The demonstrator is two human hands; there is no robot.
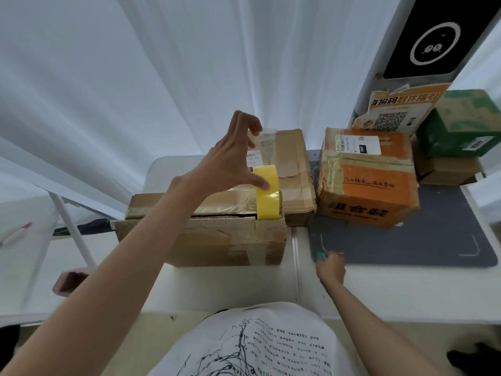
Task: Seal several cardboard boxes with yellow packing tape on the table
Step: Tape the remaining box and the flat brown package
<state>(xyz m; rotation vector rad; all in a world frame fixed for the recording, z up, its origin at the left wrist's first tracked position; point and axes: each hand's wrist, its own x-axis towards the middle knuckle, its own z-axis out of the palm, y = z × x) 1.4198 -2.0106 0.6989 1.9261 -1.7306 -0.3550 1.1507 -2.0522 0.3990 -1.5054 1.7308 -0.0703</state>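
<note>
Tape roll (267, 192), yellow, stands on edge at the right end of the nearest cardboard box (206, 234), just left of the frame's centre, right beside the dark gap between the flaps; likely it is parked there so the strip can run along that seam. The left hand (230, 158) hangs over it, fingers spread and arched as if to close round it; the thumb tip appears to touch the roll's upper left edge, while the forefinger curls well above, in front of a second brown box (292, 172) behind. Nothing is gripped yet, as far as I can judge. Lower right of centre, the right hand (330, 267) rests at the corner of a grey mat (433, 240) on the desk (230, 283), fingers curled round a small teal object (321, 255); what it is cannot be told. An orange box (366, 180) sits on the mat.
</note>
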